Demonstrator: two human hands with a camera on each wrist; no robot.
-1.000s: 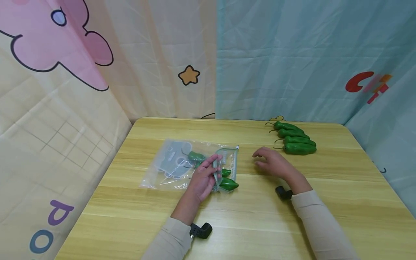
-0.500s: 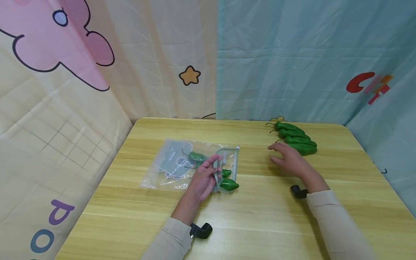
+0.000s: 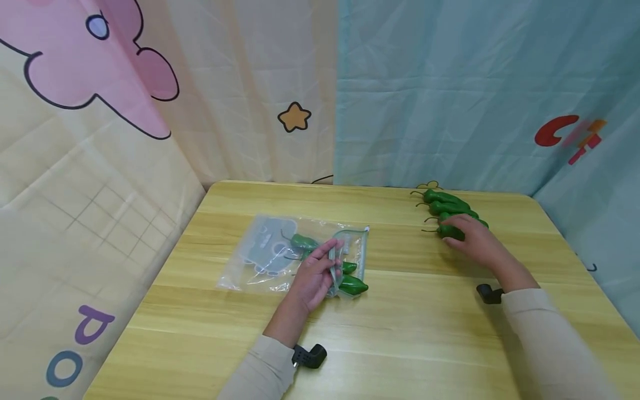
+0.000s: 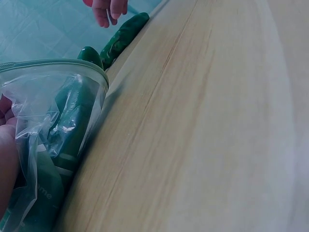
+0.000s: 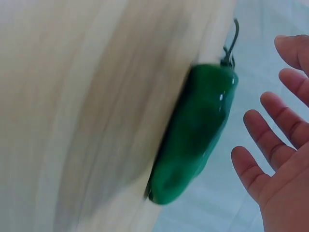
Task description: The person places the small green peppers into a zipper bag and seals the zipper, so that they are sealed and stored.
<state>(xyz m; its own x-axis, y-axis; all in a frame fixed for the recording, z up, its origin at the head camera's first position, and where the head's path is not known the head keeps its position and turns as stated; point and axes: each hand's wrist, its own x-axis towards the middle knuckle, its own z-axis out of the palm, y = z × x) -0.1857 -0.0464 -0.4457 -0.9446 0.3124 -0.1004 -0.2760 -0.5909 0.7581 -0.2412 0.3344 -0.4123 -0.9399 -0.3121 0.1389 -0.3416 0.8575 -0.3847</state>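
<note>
A clear zip bag (image 3: 235, 272) with several green peppers (image 3: 353, 285) inside lies on the table, its mouth facing right. My left hand (image 3: 312, 278) holds the bag's upper edge at the mouth, lifting it up off the peppers. In the left wrist view the bag's green zip rim (image 4: 58, 62) stands raised. Over the nearest green pepper (image 3: 448, 231) of the row on the right hovers my right hand (image 3: 472, 239), partly covering it. Its fingers (image 5: 268, 135) are spread and apart from the pepper (image 5: 195, 133) in the right wrist view.
Several loose green peppers (image 3: 447, 196) lie side by side at the table's back right, stems pointing left. A wooden table (image 3: 390, 344) spans the scene, with printed curtains (image 3: 430, 100) along its back and sides.
My right hand has moved right, from beside the bag to over the nearest loose pepper. My left hand keeps its hold on the bag edge, without visible movement.
</note>
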